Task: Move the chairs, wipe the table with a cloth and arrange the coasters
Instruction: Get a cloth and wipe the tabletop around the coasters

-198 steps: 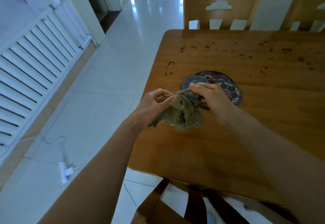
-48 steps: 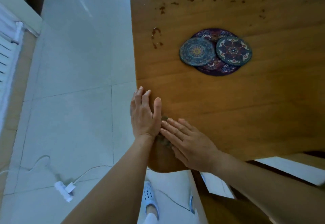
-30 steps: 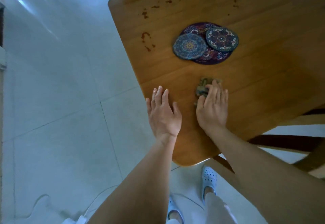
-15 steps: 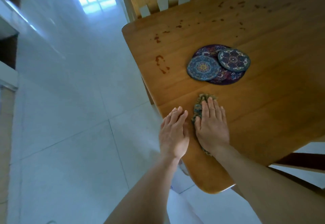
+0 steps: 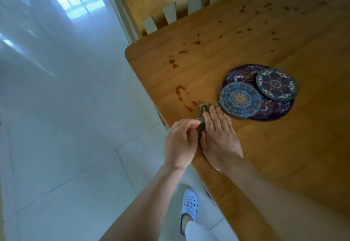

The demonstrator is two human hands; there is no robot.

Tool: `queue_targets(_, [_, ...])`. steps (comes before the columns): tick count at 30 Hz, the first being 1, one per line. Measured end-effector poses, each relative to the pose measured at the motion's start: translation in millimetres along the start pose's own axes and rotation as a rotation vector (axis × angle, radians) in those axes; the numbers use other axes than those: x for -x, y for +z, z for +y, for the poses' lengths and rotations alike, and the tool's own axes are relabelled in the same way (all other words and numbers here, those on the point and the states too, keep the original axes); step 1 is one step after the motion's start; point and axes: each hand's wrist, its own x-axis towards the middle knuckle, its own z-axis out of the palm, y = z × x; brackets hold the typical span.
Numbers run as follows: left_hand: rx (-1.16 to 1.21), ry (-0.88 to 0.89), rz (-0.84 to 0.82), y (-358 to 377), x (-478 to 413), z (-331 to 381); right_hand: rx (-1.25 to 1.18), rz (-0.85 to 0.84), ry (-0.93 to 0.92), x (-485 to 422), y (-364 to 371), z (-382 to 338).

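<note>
Right hand (image 5: pixel 220 138) lies flat, palm down, on the tabletop (image 5: pixel 284 155) near its left edge. Its fingers (image 5: pixel 216 115) are straight and close together, pressing on the cloth (image 5: pixel 205 108).

The cloth is a small, bunched, olive-brown wad, mostly hidden under the palm. It shows past the fingertips at 12 o'clock and along the index-finger side at 9 to 10 o'clock.

Left hand (image 5: pixel 180 142) sits at 9 o'clock of the right hand, over the table edge. Its fingers (image 5: pixel 189 127) are curled, with the tips closed on the cloth's left fringe in a narrow pinch.

Blue coaster (image 5: pixel 240 99) is at 1 o'clock of the right hand, just beside the fingertips and the cloth; whether they touch cannot be told. Dark coaster (image 5: pixel 276 84) lies further out at 2 o'clock. Both rest on a larger purple mat (image 5: pixel 272 113), overlapping its rim.

Reddish-brown stains (image 5: pixel 181 97) sit at 10 o'clock of the cloth, the nearest just beside it. More specks are scattered toward the far side of the tabletop.

Wooden chair (image 5: pixel 161 4) stands at the far end at 12 o'clock, its back against the table edge.

Pale tiled floor (image 5: pixel 66 127) is on the left, with a white perforated slipper (image 5: pixel 189 206) at 6 o'clock.
</note>
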Motion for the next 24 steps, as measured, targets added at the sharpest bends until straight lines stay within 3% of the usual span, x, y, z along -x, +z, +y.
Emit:
queue_targets(5, [-0.104, -0.072, -0.023, -18.8, -57.4, -20.4, -0.044, 0.110, 0.165, -36.2, 5.4, -23.3])
queue_targets(10, [-0.062, -0.068, 0.035, -39.8, -101.1, -44.9, -0.125, 0.165, 0.250, -54.4, 6.8, -30.4])
queue_targets(17, [-0.243, 0.258, -0.146, -62.8, -184.8, -95.1, -0.213, 0.248, 0.461, -52.3, 8.5, -51.5])
queue_targets(24, [-0.341, 0.100, -0.104, -48.1, -273.3, -125.5, -0.116, 0.259, 0.753, -98.5, 10.6, -95.7])
